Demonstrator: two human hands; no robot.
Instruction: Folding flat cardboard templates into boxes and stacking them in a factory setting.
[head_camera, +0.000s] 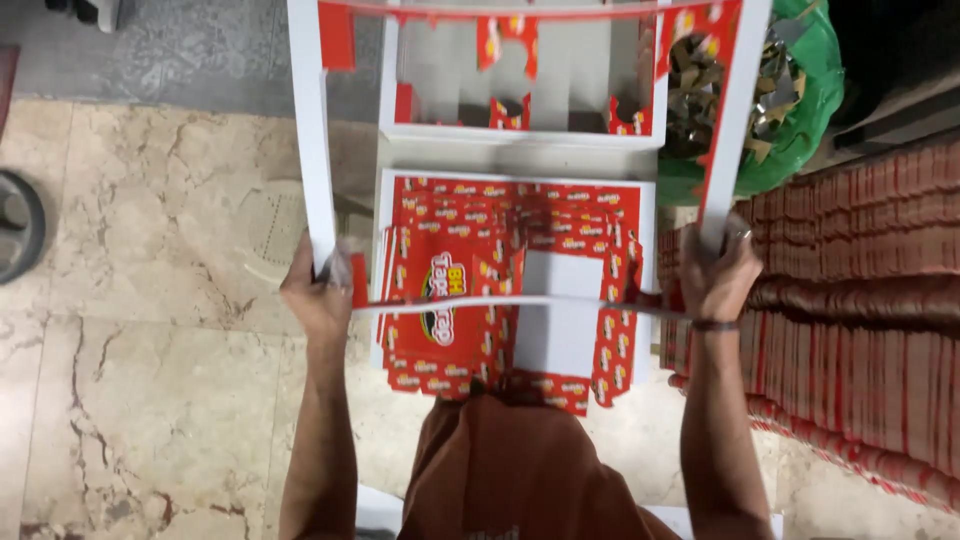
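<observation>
left arm: bare, stretched forward and up from lower frame, elbow nearly straight | left hand: raised, fingers closed in a grip, back toward camera | right arm: bare, extended forward, dark band at wrist | right hand: raised, fingers clenched in a grip | hands: well apart, about level

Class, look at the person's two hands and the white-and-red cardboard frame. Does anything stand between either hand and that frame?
Nothing visible does. The left hand already grips the cardboard frame at its left strip, and the right hand grips its right strip. The stack of red printed sheets lies below the frame, not between hands and frame.
</observation>
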